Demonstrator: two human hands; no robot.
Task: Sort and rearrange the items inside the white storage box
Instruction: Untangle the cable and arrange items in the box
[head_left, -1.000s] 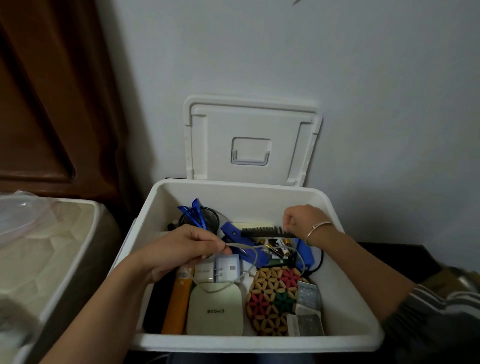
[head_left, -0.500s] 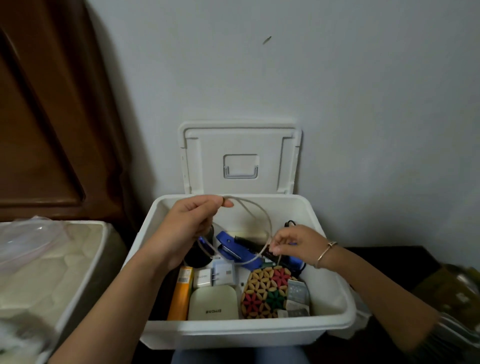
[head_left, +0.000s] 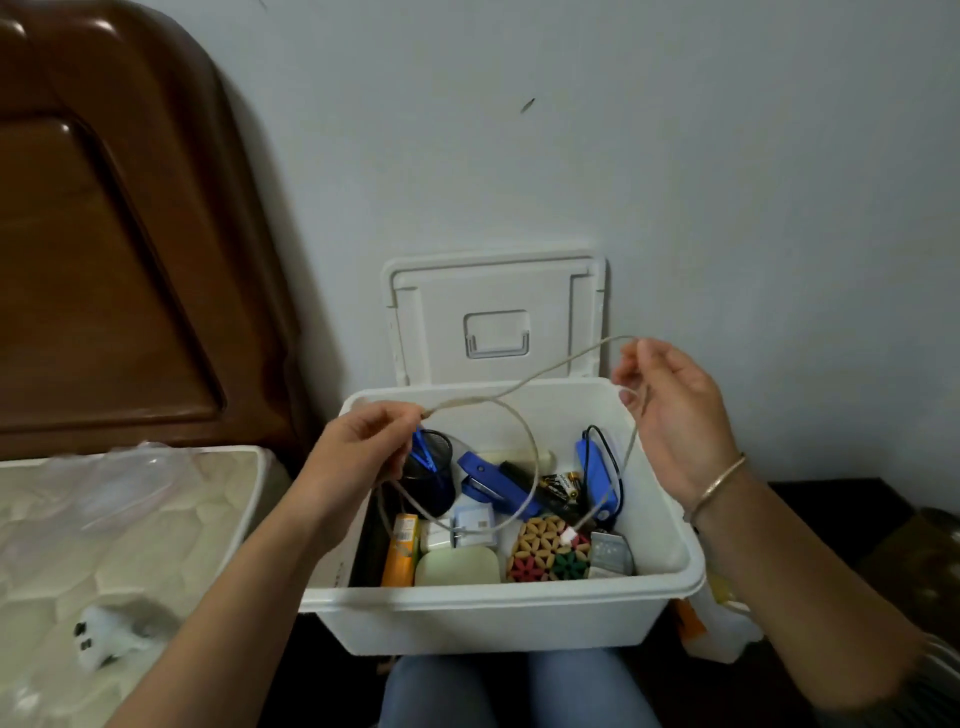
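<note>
**Bedside corner: snag risk**

Left hand (head_left: 358, 452) and right hand (head_left: 670, 410) are each pinching the grey cable (head_left: 571, 358) above the white storage box (head_left: 493, 605); its loop is dangling inside, likely to snag the blue stapler (head_left: 488, 480) and drag clutter out.

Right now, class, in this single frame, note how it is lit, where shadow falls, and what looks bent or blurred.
Head view, light: dim and even, with only small highlights on the wooden headboard. Head view, shadow: deepest inside the white storage box, along its left wall. Head view, edges: the wide lens bends straight lines, and the striped sleeve at lower right is blurred.
</note>
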